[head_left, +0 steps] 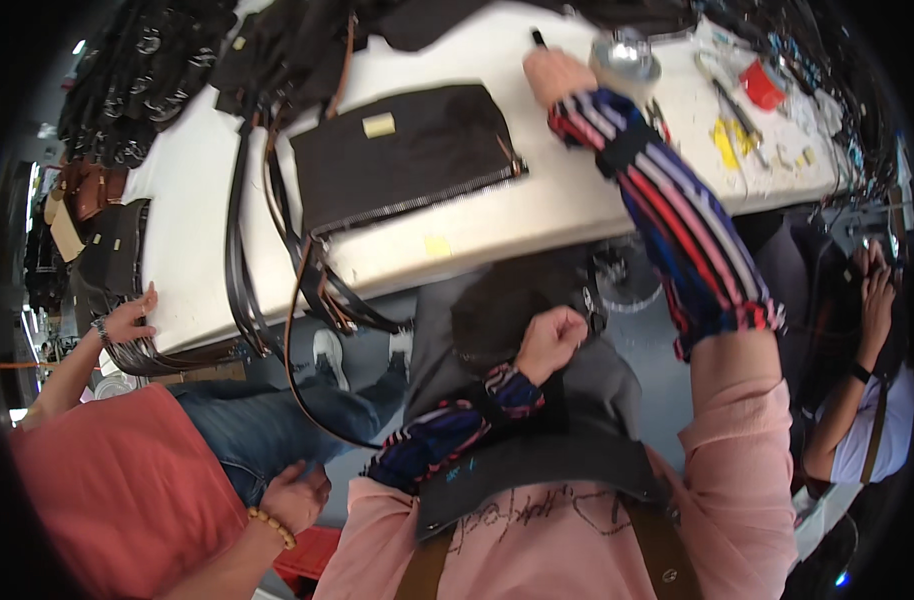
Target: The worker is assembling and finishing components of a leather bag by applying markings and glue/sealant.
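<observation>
Over my lap, my left hand (552, 343) is closed, its fingers curled in; whatever they may hold is hidden. It rests against a dark brown bag-like piece (489, 315) lying on my knees. My right arm stretches across the white table, and my right hand (560, 76) is closed round a small black stick-like thing (537, 38) whose end pokes out past the fingers. Just right of that hand sits a shiny metal bowl (625, 55). A flat dark brown bag (407, 150) with a zip edge and a yellow paper tag (379, 125) lies left of my right hand.
Black straps (239, 230) hang over the table's front edge. Pliers (657, 118), a red piece (762, 85) and yellow scraps (727, 142) lie at right. A co-worker in a red shirt (142, 480) sits at left, one hand (130, 318) by the table corner; another person (862, 420) is at right.
</observation>
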### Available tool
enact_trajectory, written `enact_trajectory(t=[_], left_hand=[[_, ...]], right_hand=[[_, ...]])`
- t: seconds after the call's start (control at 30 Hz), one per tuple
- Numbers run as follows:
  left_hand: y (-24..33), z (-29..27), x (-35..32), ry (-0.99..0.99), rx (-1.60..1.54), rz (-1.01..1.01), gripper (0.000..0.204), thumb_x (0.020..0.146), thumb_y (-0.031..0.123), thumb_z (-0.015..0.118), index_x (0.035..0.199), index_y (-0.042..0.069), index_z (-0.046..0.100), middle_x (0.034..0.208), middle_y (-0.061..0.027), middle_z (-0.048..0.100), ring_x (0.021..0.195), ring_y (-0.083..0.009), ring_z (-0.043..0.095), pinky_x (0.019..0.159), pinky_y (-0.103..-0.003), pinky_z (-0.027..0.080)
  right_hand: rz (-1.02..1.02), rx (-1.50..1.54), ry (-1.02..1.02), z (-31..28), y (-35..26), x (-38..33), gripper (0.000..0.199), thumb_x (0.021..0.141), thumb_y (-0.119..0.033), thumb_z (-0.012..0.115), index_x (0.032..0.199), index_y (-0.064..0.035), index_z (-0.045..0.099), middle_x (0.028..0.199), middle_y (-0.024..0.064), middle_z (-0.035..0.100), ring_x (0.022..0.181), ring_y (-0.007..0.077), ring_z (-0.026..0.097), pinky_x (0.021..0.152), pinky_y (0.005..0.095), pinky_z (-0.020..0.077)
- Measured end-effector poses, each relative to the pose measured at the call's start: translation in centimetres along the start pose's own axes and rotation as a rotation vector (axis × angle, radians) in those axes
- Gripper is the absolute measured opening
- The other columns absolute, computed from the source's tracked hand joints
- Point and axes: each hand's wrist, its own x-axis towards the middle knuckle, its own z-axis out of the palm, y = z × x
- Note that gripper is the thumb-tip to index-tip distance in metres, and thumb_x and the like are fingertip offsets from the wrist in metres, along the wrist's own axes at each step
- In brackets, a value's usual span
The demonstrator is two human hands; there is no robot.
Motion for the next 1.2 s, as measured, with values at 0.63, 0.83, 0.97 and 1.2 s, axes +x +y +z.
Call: enact_trajectory(t=[0.63,0.83,0.97,1.2], left_hand=[[-0.2,2.7,2.2,-0.150,-0.015,-0.175,0.013,0.088,0.011,0.057,0.081,0.001,0.061,0.068,0.0034,0.057,0.058,-0.0017,0.048,0.054,-0.018,0.040],[-1.1,2.9,3.1,-0.169,0.013,-0.170,0.014,0.089,0.011,0.055,0.081,0.001,0.061,0.069,0.0028,0.057,0.058,-0.0022,0.048,0.053,-0.018,0.039],[-1.8,3.1,2.9,-0.123,0.047,-0.232,0.014,0.089,0.009,0.055,0.079,0.001,0.061,0.065,0.0030,0.055,0.056,-0.0026,0.046,0.050,-0.018,0.037],[-1.3,3.4,3.4,-0.081,0.035,-0.194,0.016,0.089,0.009,0.054,0.077,0.001,0.060,0.060,0.0036,0.052,0.049,-0.0023,0.043,0.045,-0.019,0.035]], right_hand=[[0.606,1.295,0.161,2.4,6.2,-35.2,0.007,0.082,-0.004,0.064,0.087,-0.0003,0.060,0.088,0.0024,0.061,0.079,0.0069,0.056,0.068,0.0203,0.0453],[0.178,1.012,0.151,5.0,5.6,-34.4,0.009,0.075,-0.001,0.065,0.082,-0.0014,0.060,0.081,0.0098,0.061,0.072,0.0207,0.060,0.065,0.0285,0.0463],[0.352,0.839,0.276,7.2,9.3,-34.0,0.008,0.075,0.006,0.061,0.078,-0.0012,0.059,0.077,0.0082,0.061,0.067,0.0178,0.059,0.060,0.0256,0.0462],[0.430,0.901,0.306,7.4,8.3,-33.0,0.007,0.075,0.005,0.061,0.075,-0.0013,0.059,0.075,0.0085,0.060,0.068,0.0174,0.058,0.062,0.0260,0.0461]])
